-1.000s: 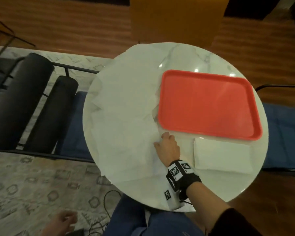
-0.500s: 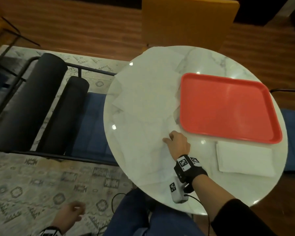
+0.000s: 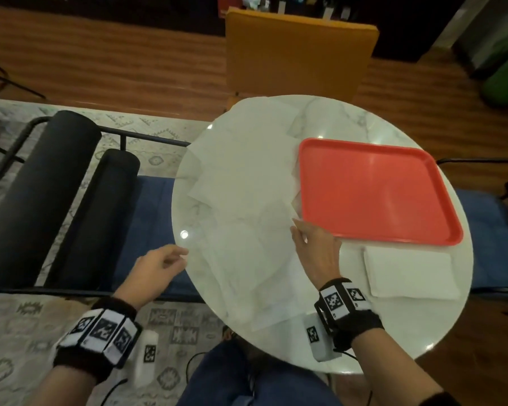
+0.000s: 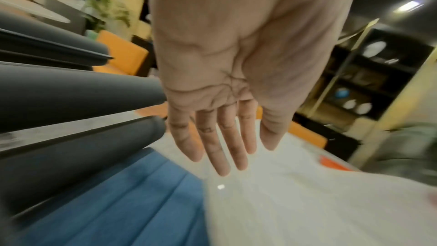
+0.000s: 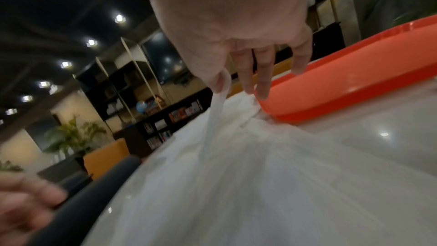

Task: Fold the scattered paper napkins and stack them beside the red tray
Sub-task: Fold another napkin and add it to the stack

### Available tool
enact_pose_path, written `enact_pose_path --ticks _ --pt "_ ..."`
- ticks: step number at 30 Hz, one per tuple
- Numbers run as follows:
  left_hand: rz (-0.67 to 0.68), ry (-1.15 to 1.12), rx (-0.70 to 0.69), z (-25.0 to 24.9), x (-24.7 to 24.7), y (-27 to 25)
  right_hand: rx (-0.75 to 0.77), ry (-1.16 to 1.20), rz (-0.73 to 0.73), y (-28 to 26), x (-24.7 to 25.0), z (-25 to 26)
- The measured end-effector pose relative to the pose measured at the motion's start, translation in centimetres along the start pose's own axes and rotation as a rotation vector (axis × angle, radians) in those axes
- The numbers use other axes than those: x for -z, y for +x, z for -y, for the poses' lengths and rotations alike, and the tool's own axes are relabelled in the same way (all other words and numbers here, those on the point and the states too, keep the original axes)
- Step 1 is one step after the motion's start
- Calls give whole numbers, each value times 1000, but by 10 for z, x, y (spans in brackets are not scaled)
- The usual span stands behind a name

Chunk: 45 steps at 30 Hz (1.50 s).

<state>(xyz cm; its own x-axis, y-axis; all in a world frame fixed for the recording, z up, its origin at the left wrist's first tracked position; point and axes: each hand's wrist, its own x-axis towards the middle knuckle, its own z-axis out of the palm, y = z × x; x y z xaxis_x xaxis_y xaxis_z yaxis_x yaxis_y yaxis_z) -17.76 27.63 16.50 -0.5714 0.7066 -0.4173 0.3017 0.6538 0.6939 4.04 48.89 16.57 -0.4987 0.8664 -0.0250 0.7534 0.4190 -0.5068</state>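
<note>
The left hand (image 3: 159, 266), which a moment ago hung low beside the person's knee, has come up to the near-left edge of the desk (image 3: 393, 341); its fingers are straight and a little spread, holding nothing, the tips just short of the paper there. The right hand (image 3: 317, 253) has stayed by the near-left corner of the red tray (image 3: 376, 191), but it is no longer lying curled on the sheet: the right wrist view shows thumb and forefinger pinching a corner of the top unfolded napkin (image 3: 247, 244) and lifting it into a thin raised strip, while the other fingers (image 5: 262, 81) reach down beside the tray's rim. The remaining loose napkins (image 3: 247, 159) lie overlapping across the left half of the desk, from the far edge down to the near one, some of them tucked against the tray's left side. One folded pile (image 3: 409, 272) already sits along the tray's near edge, toward the desk's right side, just beside the tray. To my eye the next fold is starting: one hand has its corner and the other is arriving to take the opposite side, so this napkin is about to be doubled over, with most of the sheets not yet dealt with.
</note>
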Motion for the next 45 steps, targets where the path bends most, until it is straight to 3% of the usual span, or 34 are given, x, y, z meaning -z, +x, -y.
enact_pose_path --ticks 3,6,9,11,13,16,19,24,27,30,37,41,45 --pt "54 -10 -267 -77 -5 15 91 230 22 -1 25 13" --pt "148 221 -624 -141 -15 20 239 312 146 -5 58 35" --pt "256 453 -768 -181 -20 20 329 329 209 -12 91 45" --pt "305 522 -754 -189 -19 22 264 398 206 -16 112 41" --pt "351 430 -697 -184 -12 25 198 457 177 -18 127 28" --pt "486 -11 -519 -168 -1 25 2 612 203 -15 138 4" --pt "485 -283 -297 -147 -5 30 -154 670 322 -5 130 -18" --pt "390 -151 -111 -108 -34 61 -228 481 439 22 75 -45" --pt "335 -6 -106 -90 -50 78 -274 371 491 35 41 -56" --pt "211 115 -130 -85 -56 86 -258 258 389 41 25 -62" --pt "-5 -96 -242 -79 -52 85 -126 287 119 24 31 -56" --pt "-4 -92 -337 -67 -51 70 -45 369 103 -2 35 -57" --pt "98 5 -327 -34 -58 52 5 252 200 -34 22 -73"
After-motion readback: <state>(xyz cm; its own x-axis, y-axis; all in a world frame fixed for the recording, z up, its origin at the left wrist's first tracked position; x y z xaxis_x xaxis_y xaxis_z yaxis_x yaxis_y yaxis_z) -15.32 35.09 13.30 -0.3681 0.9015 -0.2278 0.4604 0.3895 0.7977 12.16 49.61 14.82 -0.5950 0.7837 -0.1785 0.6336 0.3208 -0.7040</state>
